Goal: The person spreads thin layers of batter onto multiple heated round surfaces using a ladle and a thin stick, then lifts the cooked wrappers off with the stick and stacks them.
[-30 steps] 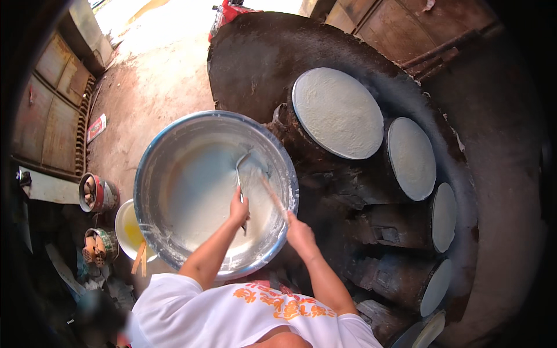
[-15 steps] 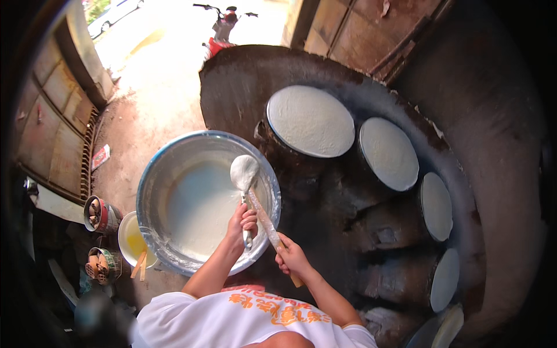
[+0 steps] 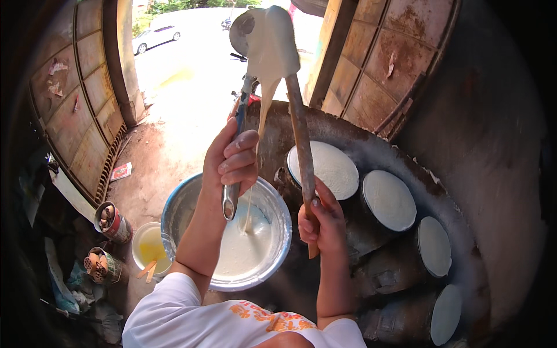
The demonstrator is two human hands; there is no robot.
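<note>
My left hand (image 3: 237, 159) is closed round the handle of a metal ladle (image 3: 242, 32), raised high and coated in thick white batter (image 3: 270, 46). My right hand (image 3: 319, 217) grips a flat wooden stick (image 3: 301, 139), its top against the batter at the ladle's head. Batter hangs from them and runs in a thin strand into the large metal basin (image 3: 281, 235) below, which holds more batter (image 3: 238, 255). Right of the basin, several round griddles (image 3: 389, 200) covered in pale layers stand on dark drum-like stoves (image 3: 383, 272).
A small tub of yellow liquid (image 3: 151, 243) and two cans (image 3: 113, 220) stand left of the basin. A dark curved metal sheet (image 3: 371, 153) surrounds the griddles. Rusty doors (image 3: 394, 52) flank an open doorway; a white car (image 3: 156, 37) is outside.
Both hands have lifted the ladle and stick from the basin high up, batter now trailing down. The view has tilted upward, showing more of the doorway.
</note>
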